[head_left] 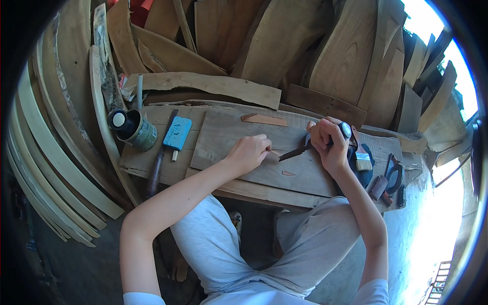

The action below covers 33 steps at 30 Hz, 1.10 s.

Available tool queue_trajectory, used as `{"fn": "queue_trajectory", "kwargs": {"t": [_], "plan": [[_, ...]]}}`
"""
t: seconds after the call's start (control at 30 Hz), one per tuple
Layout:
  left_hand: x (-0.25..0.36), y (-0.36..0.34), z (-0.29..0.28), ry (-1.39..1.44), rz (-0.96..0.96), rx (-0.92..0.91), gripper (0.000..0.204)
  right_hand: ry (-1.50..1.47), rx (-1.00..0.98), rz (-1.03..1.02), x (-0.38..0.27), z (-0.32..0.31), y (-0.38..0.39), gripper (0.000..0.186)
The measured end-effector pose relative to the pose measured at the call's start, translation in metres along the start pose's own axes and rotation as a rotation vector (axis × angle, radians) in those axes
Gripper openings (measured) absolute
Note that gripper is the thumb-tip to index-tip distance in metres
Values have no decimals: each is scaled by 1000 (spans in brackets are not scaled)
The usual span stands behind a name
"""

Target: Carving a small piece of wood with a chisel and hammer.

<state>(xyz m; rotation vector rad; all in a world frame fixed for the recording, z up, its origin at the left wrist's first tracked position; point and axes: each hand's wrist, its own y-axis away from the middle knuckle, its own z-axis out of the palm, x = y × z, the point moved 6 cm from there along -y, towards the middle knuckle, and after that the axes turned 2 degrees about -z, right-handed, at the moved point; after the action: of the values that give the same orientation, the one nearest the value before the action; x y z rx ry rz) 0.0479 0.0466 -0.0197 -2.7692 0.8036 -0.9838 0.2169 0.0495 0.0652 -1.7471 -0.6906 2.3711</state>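
My left hand [249, 152] pinches a small, thin piece of wood [273, 152] above the wooden boards of the low bench [213, 137]. My right hand [329, 142] is closed on a dark-bladed cutting tool [292, 153], its blade angled down-left to the end of that piece; whether they touch I cannot tell. A round silver-and-dark object [344, 131] shows at the top of my right fist. A reddish wood strip [264, 119] lies behind my hands, and a small offcut [288, 173] lies in front of them.
At left are a dark can [137, 134], a blue block [177, 131] and a long dark-handled tool [155, 173]. A paintbrush [363, 157] and assorted tools [391, 180] lie at right. Curved boards [71, 168] and stacked planks [279, 46] surround the bench. My knees are under its front edge.
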Motion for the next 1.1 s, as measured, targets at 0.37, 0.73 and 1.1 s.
{"fn": "queue_trajectory", "kwargs": {"t": [0.37,0.73,1.1], "plan": [[6,3,7,27,59,-59,12,-71,31,8,-6,-4,-1,38],[2,1,11,156,-34,-133,14,-88,-16,-22,-9,-3,-3,38],[3,0,10,211,26,-155,25,-84,-23,-41,-12,-6,-3,38]]}}
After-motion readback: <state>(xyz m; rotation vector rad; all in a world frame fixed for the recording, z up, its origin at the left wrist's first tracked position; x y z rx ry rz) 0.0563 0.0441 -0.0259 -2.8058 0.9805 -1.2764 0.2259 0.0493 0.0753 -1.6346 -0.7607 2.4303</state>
